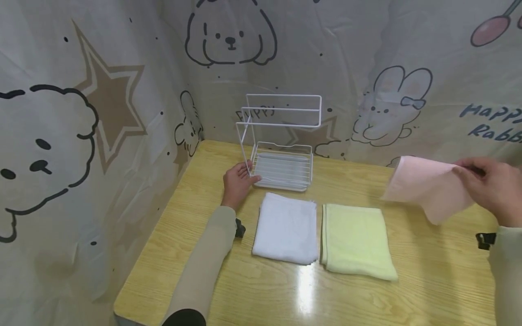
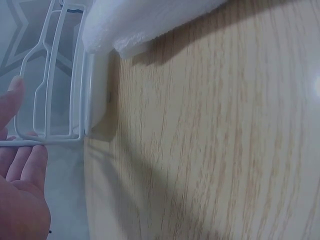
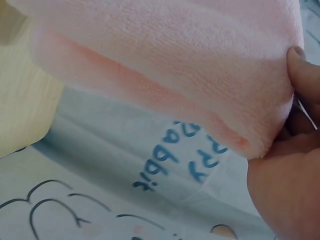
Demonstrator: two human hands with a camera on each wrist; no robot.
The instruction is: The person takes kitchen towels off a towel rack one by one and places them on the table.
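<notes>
At the back of the table, my left hand grips the front left corner of a white wire rack. The left wrist view shows thumb and fingers on either side of its wire frame. Off to the right, my right hand pinches a folded pink towel by its edge, above the table. Its soft pile and fold show close up in the right wrist view. In front of the rack lies a folded white towel, with a folded yellow towel to its right.
Under the rack's upper rails is a low wire basket with a pale tray. The wooden table has its left edge beside my left forearm. Printed cloth hangs behind and to the left.
</notes>
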